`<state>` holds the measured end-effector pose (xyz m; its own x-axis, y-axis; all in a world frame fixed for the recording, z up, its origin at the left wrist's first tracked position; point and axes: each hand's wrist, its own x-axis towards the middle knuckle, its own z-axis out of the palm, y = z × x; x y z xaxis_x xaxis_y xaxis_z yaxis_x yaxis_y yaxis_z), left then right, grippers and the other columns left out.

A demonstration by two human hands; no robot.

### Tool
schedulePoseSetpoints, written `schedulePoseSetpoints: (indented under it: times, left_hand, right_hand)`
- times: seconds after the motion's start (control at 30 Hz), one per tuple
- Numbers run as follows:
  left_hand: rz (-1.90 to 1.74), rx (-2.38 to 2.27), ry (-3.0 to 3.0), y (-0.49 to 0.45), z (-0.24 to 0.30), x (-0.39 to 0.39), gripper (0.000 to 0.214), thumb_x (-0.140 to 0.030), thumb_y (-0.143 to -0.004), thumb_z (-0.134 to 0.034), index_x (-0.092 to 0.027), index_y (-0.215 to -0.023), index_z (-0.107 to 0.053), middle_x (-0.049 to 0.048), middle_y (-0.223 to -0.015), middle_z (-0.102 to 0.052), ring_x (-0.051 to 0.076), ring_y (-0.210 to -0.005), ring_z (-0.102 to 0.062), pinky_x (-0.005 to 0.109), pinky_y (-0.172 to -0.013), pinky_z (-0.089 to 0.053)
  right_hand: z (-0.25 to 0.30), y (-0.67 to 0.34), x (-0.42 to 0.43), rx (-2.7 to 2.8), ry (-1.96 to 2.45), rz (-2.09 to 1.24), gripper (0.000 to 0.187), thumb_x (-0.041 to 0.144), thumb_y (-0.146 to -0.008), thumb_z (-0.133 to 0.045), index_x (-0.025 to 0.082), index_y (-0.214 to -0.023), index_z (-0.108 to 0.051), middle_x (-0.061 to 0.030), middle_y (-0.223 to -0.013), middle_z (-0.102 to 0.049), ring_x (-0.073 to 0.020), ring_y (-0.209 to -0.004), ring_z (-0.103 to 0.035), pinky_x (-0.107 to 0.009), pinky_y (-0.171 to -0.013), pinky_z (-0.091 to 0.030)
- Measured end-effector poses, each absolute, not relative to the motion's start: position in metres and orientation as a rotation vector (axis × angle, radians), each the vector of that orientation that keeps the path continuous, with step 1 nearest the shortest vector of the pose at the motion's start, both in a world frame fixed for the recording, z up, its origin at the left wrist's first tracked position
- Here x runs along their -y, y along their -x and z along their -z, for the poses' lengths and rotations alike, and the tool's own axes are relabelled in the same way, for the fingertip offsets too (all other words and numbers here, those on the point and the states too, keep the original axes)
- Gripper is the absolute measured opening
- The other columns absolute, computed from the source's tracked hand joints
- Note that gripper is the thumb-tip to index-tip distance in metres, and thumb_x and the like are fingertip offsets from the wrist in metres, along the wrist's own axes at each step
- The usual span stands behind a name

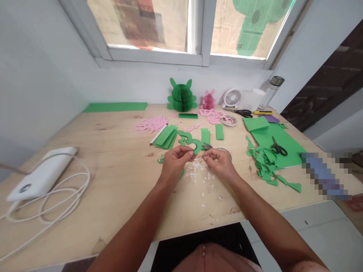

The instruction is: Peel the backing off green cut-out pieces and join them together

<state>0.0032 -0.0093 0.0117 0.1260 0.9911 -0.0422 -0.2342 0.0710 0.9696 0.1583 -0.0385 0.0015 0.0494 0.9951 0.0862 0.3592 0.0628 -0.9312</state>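
Observation:
My left hand (177,163) pinches the lower edge of a curvy green paper cutout (190,139) above the table. Close beside it, my right hand (217,161) has its thumb and finger pressed together; what they hold, if anything, is too small to make out. Small white paper scraps (195,170) lie scattered on the wood beneath and between the hands. Just beyond my right hand are the blades of a pair of scissors (207,146) and a roll of tape (227,152), both partly hidden. Folded green paper strips (167,136) lie past my left hand.
At the right, black scissors (279,146) rest on green paper sheets (292,147) near green offcuts (265,166). Pink cutouts (151,124), a green paper figure (182,96) and a small fan (232,97) line the back. A white power bank (42,173) with looped cable is left.

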Motion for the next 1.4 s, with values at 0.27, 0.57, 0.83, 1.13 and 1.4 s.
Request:
schedulePoseSetpoints:
  times: [0.27, 0.57, 0.83, 1.13, 1.4]
  left_hand:
    - [-1.180, -0.946, -1.080, -0.003, -0.010, 0.009, 0.014, -0.022, -0.060, -0.070, -0.014, -0.069, -0.065, 0.0008, -0.059, -0.065, 0.014, -0.058, -0.061, 0.027, -0.063, -0.050]
    - [-1.039, -0.925, -1.160, -0.002, -0.006, 0.008, 0.014, -0.022, -0.059, -0.073, -0.015, -0.069, -0.066, 0.0005, -0.059, -0.065, 0.012, -0.055, -0.059, 0.025, -0.058, -0.048]
    - [-0.986, -0.903, -1.140, -0.002, -0.007, 0.010, 0.023, -0.027, -0.058, -0.074, -0.015, -0.076, -0.067, 0.0033, -0.068, -0.067, 0.016, -0.063, -0.062, 0.028, -0.062, -0.051]
    - [-0.989, -0.971, -1.136, -0.007, -0.008, 0.013, 0.028, -0.031, -0.058, -0.077, -0.015, -0.076, -0.064, 0.0004, -0.065, -0.064, 0.014, -0.059, -0.060, 0.026, -0.061, -0.049]
    - [-0.989, -0.946, -1.163, -0.007, -0.005, 0.011, 0.025, -0.030, -0.060, -0.075, -0.016, -0.077, -0.062, -0.0012, -0.063, -0.062, 0.013, -0.059, -0.059, 0.026, -0.060, -0.048]
  right_hand:
    - [-0.004, -0.158, 0.035, 1.387, 1.322, -0.883, 0.022, 0.026, -0.068, -0.062, 0.019, -0.089, -0.065, -0.0035, -0.089, -0.065, -0.0170, -0.082, -0.058, -0.028, -0.071, -0.043]
    - [-0.005, -0.157, 0.034, 1.167, 1.189, -1.210, 0.024, 0.039, -0.068, -0.065, 0.017, -0.063, -0.057, 0.0037, -0.057, -0.053, -0.0081, -0.050, -0.044, -0.022, -0.051, -0.032]
    - [0.010, -0.160, 0.028, 1.061, 1.083, -1.263, 0.023, 0.037, -0.065, -0.068, 0.017, -0.067, -0.059, 0.0049, -0.057, -0.052, -0.0077, -0.050, -0.042, -0.022, -0.052, -0.031]
    - [0.015, -0.159, 0.024, 1.145, 1.113, -1.101, 0.018, 0.035, -0.065, -0.067, 0.018, -0.066, -0.061, 0.0038, -0.063, -0.051, -0.0091, -0.056, -0.044, -0.022, -0.053, -0.033]
    - [0.013, -0.159, 0.025, 1.154, 1.141, -1.109, 0.021, 0.037, -0.064, -0.067, 0.018, -0.069, -0.063, 0.0026, -0.068, -0.055, -0.0103, -0.062, -0.049, -0.022, -0.056, -0.037]
